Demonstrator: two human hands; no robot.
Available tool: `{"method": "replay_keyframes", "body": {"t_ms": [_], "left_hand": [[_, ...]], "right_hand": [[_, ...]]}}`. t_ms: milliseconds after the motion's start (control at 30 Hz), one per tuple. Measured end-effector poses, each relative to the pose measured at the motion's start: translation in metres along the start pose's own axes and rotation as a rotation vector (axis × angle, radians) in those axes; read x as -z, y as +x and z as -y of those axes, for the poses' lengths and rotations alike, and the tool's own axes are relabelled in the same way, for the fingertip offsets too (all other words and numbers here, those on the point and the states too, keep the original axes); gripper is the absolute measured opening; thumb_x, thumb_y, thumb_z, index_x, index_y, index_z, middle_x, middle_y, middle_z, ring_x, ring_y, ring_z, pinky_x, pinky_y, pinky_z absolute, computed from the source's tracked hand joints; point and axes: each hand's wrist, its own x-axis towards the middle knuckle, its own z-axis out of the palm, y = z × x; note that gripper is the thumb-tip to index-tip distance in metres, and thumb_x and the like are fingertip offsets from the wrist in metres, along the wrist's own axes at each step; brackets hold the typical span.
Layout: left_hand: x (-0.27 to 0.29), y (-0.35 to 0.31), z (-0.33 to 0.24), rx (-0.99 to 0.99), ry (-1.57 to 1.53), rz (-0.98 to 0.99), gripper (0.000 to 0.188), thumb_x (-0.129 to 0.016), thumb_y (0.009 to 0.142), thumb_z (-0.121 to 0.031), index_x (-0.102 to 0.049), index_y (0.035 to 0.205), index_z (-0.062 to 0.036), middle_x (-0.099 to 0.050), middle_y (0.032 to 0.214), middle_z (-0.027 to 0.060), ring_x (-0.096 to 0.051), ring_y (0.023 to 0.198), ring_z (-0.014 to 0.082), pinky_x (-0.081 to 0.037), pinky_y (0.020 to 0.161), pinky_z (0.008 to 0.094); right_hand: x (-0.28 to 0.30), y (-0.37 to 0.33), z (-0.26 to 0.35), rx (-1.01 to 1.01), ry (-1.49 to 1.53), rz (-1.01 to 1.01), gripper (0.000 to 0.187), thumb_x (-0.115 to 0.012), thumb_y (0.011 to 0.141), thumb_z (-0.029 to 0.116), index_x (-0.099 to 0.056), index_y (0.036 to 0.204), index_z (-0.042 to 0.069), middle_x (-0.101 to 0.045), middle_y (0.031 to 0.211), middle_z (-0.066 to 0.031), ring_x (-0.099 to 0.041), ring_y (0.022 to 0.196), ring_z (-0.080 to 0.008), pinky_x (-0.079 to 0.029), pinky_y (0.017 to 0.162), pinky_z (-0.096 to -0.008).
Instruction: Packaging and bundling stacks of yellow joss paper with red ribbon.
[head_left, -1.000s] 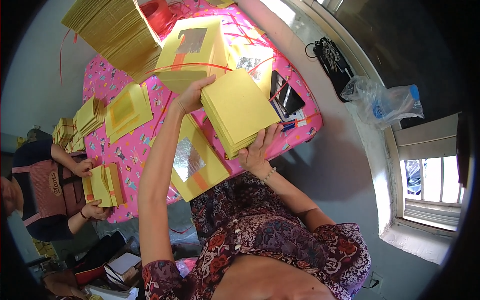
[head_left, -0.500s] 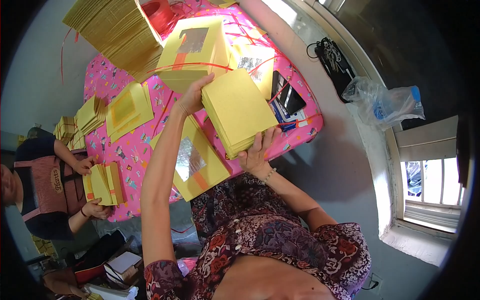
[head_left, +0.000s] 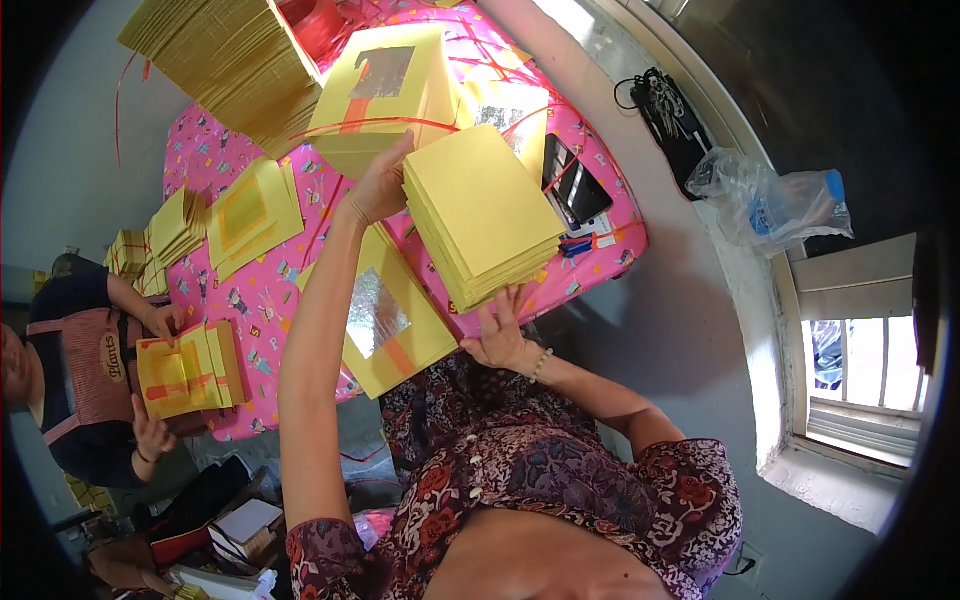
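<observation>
A thick stack of yellow paper sheets (head_left: 485, 205) lies near the table's right front edge, its layers slightly uneven along the near side. My left hand (head_left: 383, 185) rests along the stack's left side, fingers stretched out toward the far corner and partly hidden. At the near edge, my right hand (head_left: 503, 338) has its fingers apart, the fingertips touching the lower sheets. Just left of the stack is a flat yellow pile with a silver square (head_left: 378, 312) and an orange band on top, partly covered by my left forearm.
Beyond stand a taller yellow block (head_left: 425, 70) with a red strip across it and a high paper stack (head_left: 225, 75). A phone (head_left: 578, 180) lies right of my stack on the pink patterned tablecloth (head_left: 265, 345). At left, a co-worker (head_left: 95, 370) handles yellow papers (head_left: 190, 375).
My right hand has slid down off the top of the stack to its near edge. The stack shows more thickness. The co-worker's near hand has lifted off their papers, which now lie turned over.
</observation>
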Motion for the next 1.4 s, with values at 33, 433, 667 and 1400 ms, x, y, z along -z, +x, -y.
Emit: {"method": "replay_keyframes", "body": {"t_ms": [33, 433, 667, 1400], "left_hand": [[-0.004, -0.001, 0.002, -0.027, -0.014, 0.004, 0.070, -0.045, 0.094, -0.061, -0.056, 0.132, -0.0034, -0.059, 0.133, 0.0074, -0.052, 0.123, 0.0211, -0.034, 0.108, 0.0371], [0.003, 0.000, 0.008, -0.074, -0.039, -0.042, 0.074, -0.044, 0.092, -0.066, -0.060, 0.128, -0.0039, -0.061, 0.130, 0.0077, -0.054, 0.121, 0.0206, -0.035, 0.108, 0.0356], [-0.015, -0.009, 0.007, -0.162, 0.133, -0.129, 0.084, -0.032, 0.092, -0.073, -0.053, 0.136, -0.0046, -0.063, 0.126, 0.0049, -0.054, 0.118, 0.0156, -0.037, 0.101, 0.0320], [-0.171, -0.082, 0.078, -1.132, 1.575, -0.663, 0.086, -0.080, 0.069, -0.048, -0.047, 0.141, -0.0154, -0.030, 0.150, 0.0199, -0.021, 0.142, 0.0404, -0.020, 0.113, 0.0553]], "right_hand": [[-0.002, -0.002, 0.000, 0.012, -0.002, 0.059, 0.077, -0.054, 0.094, 0.045, -0.021, 0.151, 0.006, -0.006, 0.156, -0.0263, 0.002, 0.145, -0.0487, -0.002, 0.112, -0.0664], [0.003, -0.001, 0.002, -0.012, -0.033, 0.131, 0.080, -0.064, 0.089, 0.042, -0.023, 0.148, 0.007, -0.018, 0.150, -0.0283, -0.014, 0.140, -0.0505, -0.009, 0.110, -0.0687], [0.081, 0.072, -0.021, -0.268, 0.019, -0.332, 0.057, -0.040, 0.099, 0.027, -0.028, 0.144, -0.006, -0.022, 0.152, -0.0256, -0.018, 0.143, -0.0423, -0.014, 0.117, -0.0518], [0.041, 0.241, -0.159, -0.985, 1.382, 0.466, 0.066, -0.028, 0.102, 0.053, -0.057, 0.126, -0.001, -0.062, 0.121, -0.0129, -0.058, 0.112, -0.0196, -0.044, 0.101, -0.0333]]}}
